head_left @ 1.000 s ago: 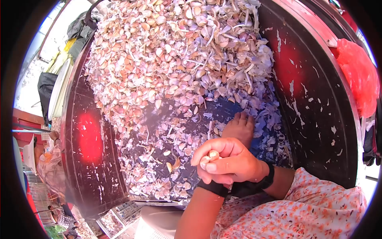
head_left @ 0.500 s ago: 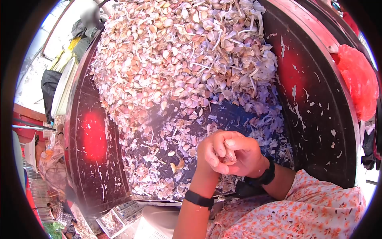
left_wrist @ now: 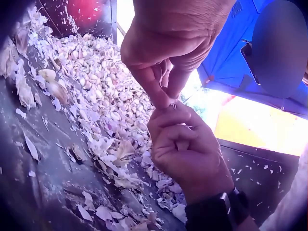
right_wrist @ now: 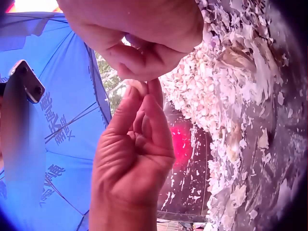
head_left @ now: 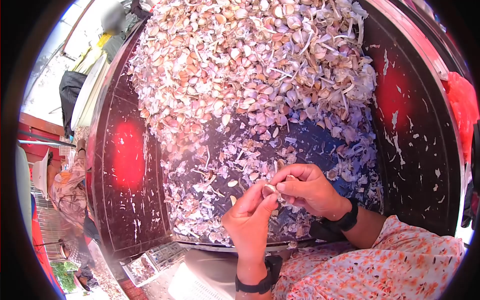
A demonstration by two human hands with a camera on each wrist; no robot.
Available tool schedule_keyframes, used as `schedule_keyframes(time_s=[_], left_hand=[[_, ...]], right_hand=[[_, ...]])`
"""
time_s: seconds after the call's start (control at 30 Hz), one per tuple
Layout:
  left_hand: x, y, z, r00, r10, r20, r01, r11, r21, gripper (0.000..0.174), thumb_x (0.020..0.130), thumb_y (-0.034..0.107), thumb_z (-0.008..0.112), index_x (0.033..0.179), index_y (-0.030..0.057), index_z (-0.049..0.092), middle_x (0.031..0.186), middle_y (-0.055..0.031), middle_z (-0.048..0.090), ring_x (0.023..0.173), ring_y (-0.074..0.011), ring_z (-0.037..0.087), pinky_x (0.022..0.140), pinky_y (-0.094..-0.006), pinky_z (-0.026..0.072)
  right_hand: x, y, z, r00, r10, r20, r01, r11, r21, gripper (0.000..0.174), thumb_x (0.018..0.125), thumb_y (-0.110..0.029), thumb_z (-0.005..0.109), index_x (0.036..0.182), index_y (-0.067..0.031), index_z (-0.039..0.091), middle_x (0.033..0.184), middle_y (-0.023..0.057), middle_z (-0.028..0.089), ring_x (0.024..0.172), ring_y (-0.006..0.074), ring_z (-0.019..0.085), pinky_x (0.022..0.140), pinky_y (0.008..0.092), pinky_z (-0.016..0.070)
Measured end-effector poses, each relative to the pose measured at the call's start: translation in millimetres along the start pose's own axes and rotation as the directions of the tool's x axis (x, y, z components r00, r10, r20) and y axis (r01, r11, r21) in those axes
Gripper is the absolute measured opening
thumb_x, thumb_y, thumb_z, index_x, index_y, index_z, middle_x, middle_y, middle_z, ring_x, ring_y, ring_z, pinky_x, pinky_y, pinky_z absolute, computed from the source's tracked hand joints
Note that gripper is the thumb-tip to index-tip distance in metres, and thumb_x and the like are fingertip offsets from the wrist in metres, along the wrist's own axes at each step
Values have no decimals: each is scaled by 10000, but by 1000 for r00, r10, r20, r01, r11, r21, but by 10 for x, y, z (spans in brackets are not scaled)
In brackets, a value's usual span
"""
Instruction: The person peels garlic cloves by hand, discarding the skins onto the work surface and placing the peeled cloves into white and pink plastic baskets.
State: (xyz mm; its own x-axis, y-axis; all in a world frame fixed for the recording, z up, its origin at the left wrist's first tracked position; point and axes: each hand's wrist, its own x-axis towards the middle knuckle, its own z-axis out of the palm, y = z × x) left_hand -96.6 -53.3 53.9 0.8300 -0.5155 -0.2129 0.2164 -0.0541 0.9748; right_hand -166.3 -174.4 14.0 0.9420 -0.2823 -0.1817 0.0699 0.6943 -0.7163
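Observation:
A garlic clove (head_left: 268,190) is between both hands, low over the truck-bed-like floor in the head view. My left hand (head_left: 250,216) pinches it between thumb and fingertips from the left. From the other side, my right hand (head_left: 314,192) has its thumb and forefinger at the clove, its other fingers curled under. In the right wrist view, the pale clove (right_wrist: 138,87) shows at the left hand's (right_wrist: 134,159) fingertips, its top covered by the right hand (right_wrist: 139,38). The left wrist view has the fingertips of both hands meeting, mostly hiding the clove.
A large heap of garlic cloves (head_left: 235,65) fills the far part of the dark bin. Papery skins (head_left: 200,190) litter its floor. Scratched dark walls (head_left: 415,125) rise on both sides. A red plastic bag (head_left: 461,107) hangs outside at right; a person in a hat (head_left: 41,175) is at left.
The hands were together, overlapping around the garlic; now they are drawn apart, meeting at the fingertips. The left hand has turned and its fingers point up. The view has shifted slightly left.

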Motion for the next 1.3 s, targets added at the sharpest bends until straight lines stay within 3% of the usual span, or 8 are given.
schedule_keyframes(time_s=[0.43, 0.5, 0.63, 0.73, 1.07, 1.13, 1.23, 1.3], left_hand=[[-159, -3, -131, 998, -45, 53, 40, 996, 76, 208, 754, -71, 656, 959, -47, 641, 756, -58, 645, 696, -71, 585, 617, -207, 485], [-104, -110, -144, 960, 275, 52, -257, 794, 551, 193, 747, -14, 672, 937, -11, 642, 696, -89, 637, 619, -89, 600, 559, -234, 465], [-139, 39, -101, 921, 350, 171, -280, 289, 916, 156, 767, 53, 647, 919, 22, 625, 653, -136, 606, 542, -228, 607, 493, -305, 440], [-136, -62, -107, 869, 471, 154, -372, 413, 831, 191, 774, 52, 643, 963, 26, 626, 652, -144, 605, 560, -247, 620, 502, -317, 453], [-235, 35, -115, 965, 248, 90, -238, 671, 703, 265, 796, 11, 630, 1060, 6, 619, 722, -121, 650, 627, -141, 649, 566, -270, 486], [-255, 61, -110, 993, 116, 20, -116, 943, 311, 286, 772, -80, 601, 1054, -42, 622, 784, -88, 664, 671, -115, 632, 621, -210, 509], [-311, 73, -150, 995, 98, 13, -99, 988, 118, 271, 763, -102, 589, 1030, -62, 620, 791, -131, 661, 660, -159, 649, 619, -244, 545], [-429, 236, -188, 988, 101, 114, -130, 949, 287, 234, 761, -129, 592, 992, -92, 616, 819, -150, 661, 701, -162, 650, 646, -249, 530]], right_hand=[[12, 40, -37, 979, -15, 201, -2, 996, 87, 131, 848, -104, 610, 949, -29, 643, 686, -48, 506, 574, 24, 427, 493, 177, 321], [80, 118, -20, 893, -346, 290, 439, 812, -385, 143, 819, -103, 648, 946, -36, 651, 708, -39, 526, 610, 41, 431, 529, 200, 343], [79, 166, -19, 918, -307, 251, 396, 744, -539, 139, 818, -109, 651, 939, -40, 651, 720, -44, 522, 643, 40, 443, 559, 203, 364], [57, 209, -37, 989, -107, 100, 137, 919, -369, 152, 830, -112, 640, 960, -35, 644, 718, -49, 517, 638, 25, 445, 551, 188, 360], [29, 115, -24, 981, -47, 186, 95, 961, -260, 157, 854, -59, 597, 989, 13, 629, 854, 21, 569, 626, 40, 476, 530, 175, 376], [0, 22, -29, 962, 188, 198, -165, 978, -127, 148, 836, -57, 610, 967, 10, 632, 882, 29, 581, 669, 41, 483, 569, 172, 368], [-18, 48, -50, 942, 29, 334, -14, 999, -48, 158, 841, -97, 629, 979, -20, 633, 698, -71, 516, 628, -11, 427, 532, 167, 334], [-89, -27, 75, 898, -186, 399, 210, 978, -15, 130, 826, -42, 624, 950, -4, 622, 842, 19, 572, 748, 79, 532, 652, 203, 398]])
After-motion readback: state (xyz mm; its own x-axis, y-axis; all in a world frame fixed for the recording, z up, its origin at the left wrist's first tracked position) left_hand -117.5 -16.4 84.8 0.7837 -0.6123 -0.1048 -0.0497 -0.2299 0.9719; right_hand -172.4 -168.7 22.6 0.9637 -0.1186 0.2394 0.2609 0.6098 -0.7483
